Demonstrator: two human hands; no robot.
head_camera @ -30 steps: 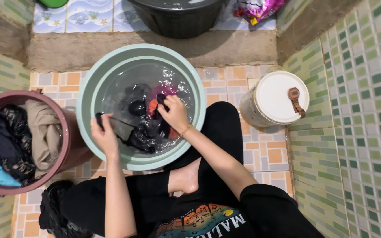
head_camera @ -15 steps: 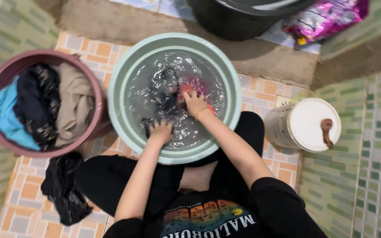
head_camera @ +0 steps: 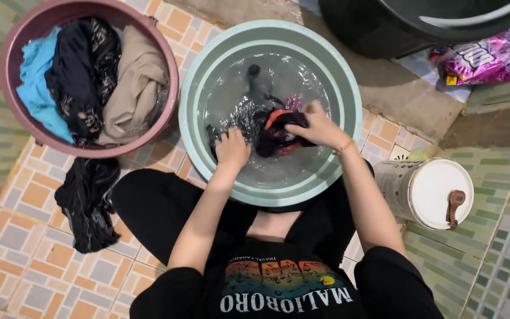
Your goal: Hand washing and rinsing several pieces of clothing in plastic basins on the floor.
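Over the basin (head_camera: 349, 88), both hands grip dark cloth (head_camera: 278, 133).

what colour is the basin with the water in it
Pale green: the basin shows best in the head view, where both hands work a dark garment in the water.

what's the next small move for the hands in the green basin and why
Probably rub the bunched part against the rest of the cloth. The right hand grips a wad of the dark garment with red trim just above the water, while the left hand pins another part of it low in the pale green basin. The cloth lies between them, so a short scrubbing stroke seems likeliest.
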